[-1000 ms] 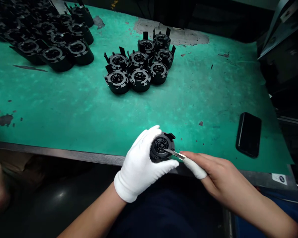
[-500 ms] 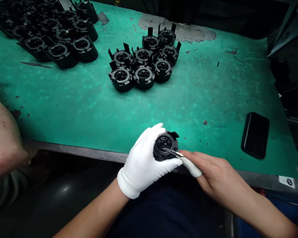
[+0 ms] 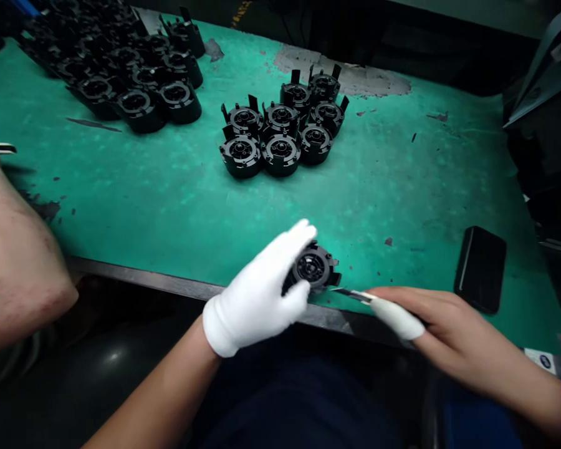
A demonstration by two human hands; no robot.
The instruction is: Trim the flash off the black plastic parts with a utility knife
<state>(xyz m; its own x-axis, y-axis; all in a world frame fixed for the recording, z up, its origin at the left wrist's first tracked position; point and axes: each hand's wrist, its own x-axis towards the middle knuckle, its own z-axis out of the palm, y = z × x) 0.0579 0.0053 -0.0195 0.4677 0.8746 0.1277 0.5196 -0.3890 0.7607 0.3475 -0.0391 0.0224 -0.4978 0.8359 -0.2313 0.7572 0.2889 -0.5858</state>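
Note:
My left hand [image 3: 266,290], in a white glove, is closed around a round black plastic housing [image 3: 311,267] near the front edge of the table. Ringed, open details on the housing's face point up towards me, and tabs stick out from its rim. Bare apart from a white cover on the thumb, my right hand [image 3: 421,315] grips a craft knife [image 3: 355,294]. Its thin blade points left and lies just off the lower right of the housing, with a small gap that I cannot judge exactly.
Several similar black housings [image 3: 280,149] stand grouped mid-table on the green mat [image 3: 378,199]. A larger cluster [image 3: 135,106] fills the back left. A black phone-like object [image 3: 480,269] lies at the right. Another person's arm [image 3: 19,262] reaches in from the left.
The knife has moved right, away from the housing's face. The housing has turned in my left hand, its tab now at the lower right. The whole view has shifted slightly.

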